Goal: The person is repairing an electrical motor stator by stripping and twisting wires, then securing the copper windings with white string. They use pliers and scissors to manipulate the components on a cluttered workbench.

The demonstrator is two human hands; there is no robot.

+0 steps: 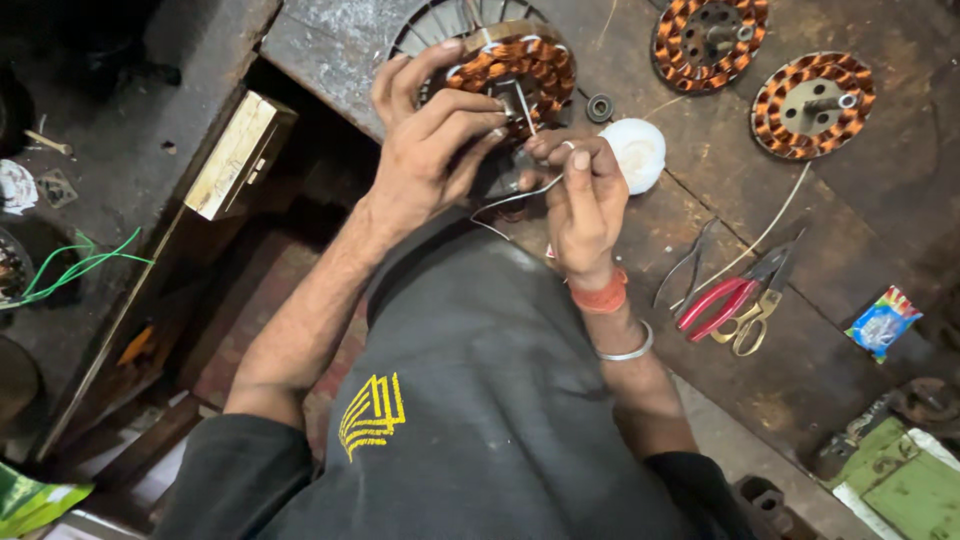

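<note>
A round motor stator (520, 70) wound with copper coils stands on edge at the near side of the dark workbench (700, 200). My left hand (430, 140) grips its rim, fingers curled over the coils. My right hand (580, 200) pinches thin white-sleeved wire leads (510, 200) that run down from the stator's centre. An orange thread band and a metal bangle sit on my right wrist.
Two more copper-wound stators (710, 35) (812, 105) lie at the back of the bench. A white round lid (637, 152), a small bearing (599, 107), red-handled pliers (725, 300), scissors (762, 305), tweezers (690, 262) and a blue packet (882, 322) are near. A brass-coloured box (238, 155) stands left.
</note>
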